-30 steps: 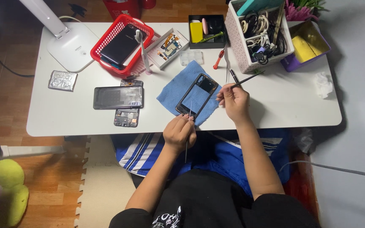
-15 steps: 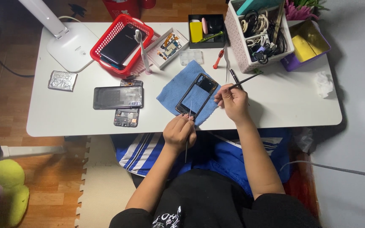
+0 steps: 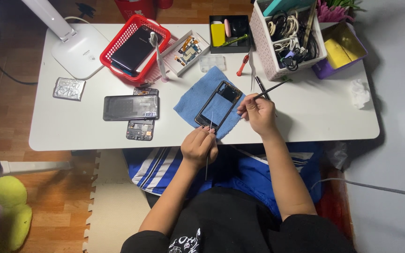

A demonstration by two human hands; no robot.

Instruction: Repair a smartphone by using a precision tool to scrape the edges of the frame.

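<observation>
Pinching thin metal tweezers [image 3: 208, 154], left hand [image 3: 199, 146] sits at the near table edge, tips reaching the near end of a black rectangular phone frame [image 3: 218, 106]. Frame lies tilted on a blue cloth [image 3: 198, 96], between both hands. Right hand [image 3: 258, 112], just right of the frame, is closed on a slim black tool [image 3: 272, 89] angled up and away. Left of the cloth: dark flat phone back panel [image 3: 131, 107], a small circuit board [image 3: 139, 130] touching its near edge. Further left, crumpled silver foil packet [image 3: 69, 88]. Far side: red plastic basket [image 3: 160, 33] holding a black phone, white slotted bin [image 3: 263, 47] of cables, purple box [image 3: 324, 70] with yellow contents.
</observation>
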